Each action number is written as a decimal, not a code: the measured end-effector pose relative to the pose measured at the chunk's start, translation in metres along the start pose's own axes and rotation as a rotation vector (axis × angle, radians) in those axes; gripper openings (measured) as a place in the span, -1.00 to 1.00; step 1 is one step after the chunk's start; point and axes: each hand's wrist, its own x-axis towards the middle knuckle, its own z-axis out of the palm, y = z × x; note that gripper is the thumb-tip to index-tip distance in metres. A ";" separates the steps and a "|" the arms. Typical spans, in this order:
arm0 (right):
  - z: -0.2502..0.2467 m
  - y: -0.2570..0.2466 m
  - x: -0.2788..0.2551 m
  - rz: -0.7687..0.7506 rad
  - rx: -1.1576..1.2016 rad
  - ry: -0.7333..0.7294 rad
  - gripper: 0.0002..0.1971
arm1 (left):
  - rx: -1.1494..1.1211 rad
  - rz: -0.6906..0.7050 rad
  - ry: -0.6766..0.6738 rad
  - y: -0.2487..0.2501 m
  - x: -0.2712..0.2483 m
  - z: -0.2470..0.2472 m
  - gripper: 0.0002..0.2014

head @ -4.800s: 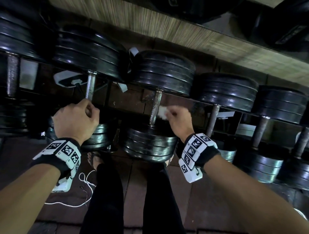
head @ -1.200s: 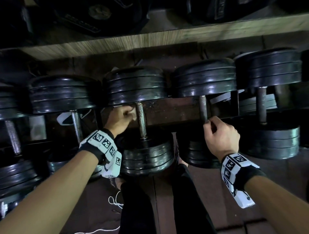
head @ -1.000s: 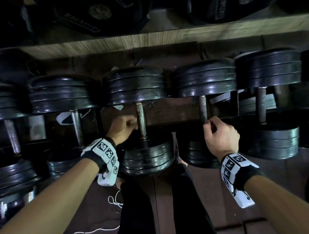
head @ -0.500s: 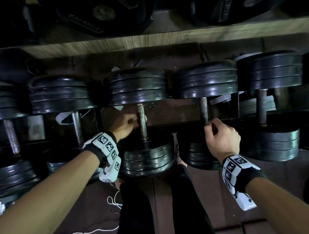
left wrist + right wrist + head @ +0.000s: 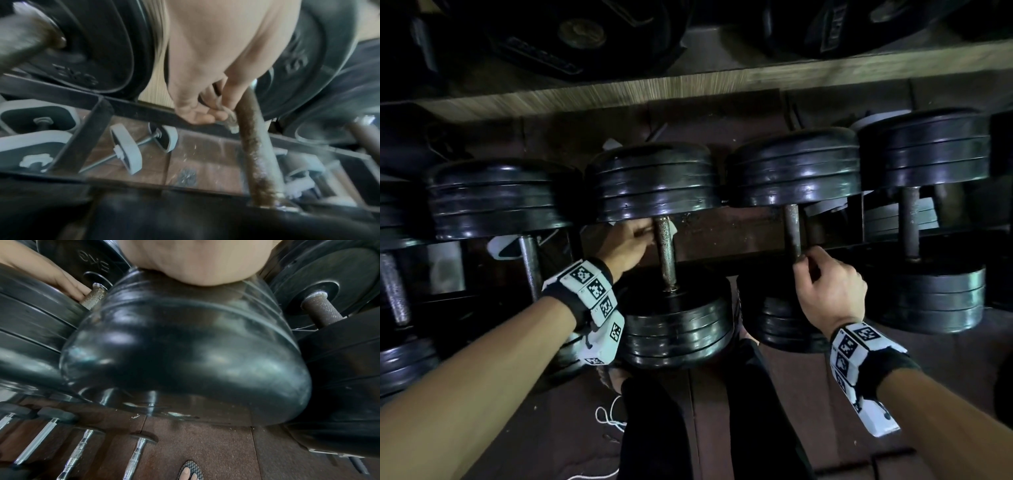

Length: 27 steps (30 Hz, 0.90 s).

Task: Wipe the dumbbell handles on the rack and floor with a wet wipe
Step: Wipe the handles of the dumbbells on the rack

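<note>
1. Two hands were at work on a row of black dumbbells lying across a dark metal rack (image 5: 736, 236), seen from the head view.
2. The left hand (image 5: 625, 245) sat at about 10 o'clock from the picture's centre, its fingers curled round a crumpled wet wipe (image 5: 230, 121) and pressing it against the rusty handle (image 5: 666, 253) of the middle dumbbell, close under the far set of plates (image 5: 654, 181).
3. In the left wrist view the wipe showed as a small greyish wad pinched between the fingertips (image 5: 205, 116) and touching the left side of the handle; a white corner of it also peeked out at the handle's right in the head view.
4. The right hand (image 5: 828, 291) lay at about 3 o'clock, its fingers wrapped round the low end of the next dumbbell's handle (image 5: 792, 229), just above the near plates (image 5: 784, 318).
5. The right wrist view was mostly filled by those shiny plates, and the fingers themselves were hidden there.
6. More dumbbells lay at 9 o'clock and 2 o'clock on the rack.
7. Smaller grey dumbbells (image 5: 131, 151) rested on the brown floor (image 5: 205, 447) under the rack.
8. A wooden shelf (image 5: 688, 85) at 12 o'clock carried big dark weight plates (image 5: 585, 37).
</note>
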 end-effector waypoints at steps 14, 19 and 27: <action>0.003 0.002 0.001 -0.029 -0.014 0.001 -0.68 | 0.338 -0.005 0.078 -0.009 -0.020 0.010 -0.76; 0.004 0.003 0.002 -0.018 -0.023 -0.009 -0.75 | 0.348 -0.030 0.032 -0.018 -0.041 0.005 -0.84; 0.003 0.001 0.002 -0.003 -0.029 -0.002 -0.79 | 0.257 -0.091 0.023 -0.017 -0.045 0.012 -0.82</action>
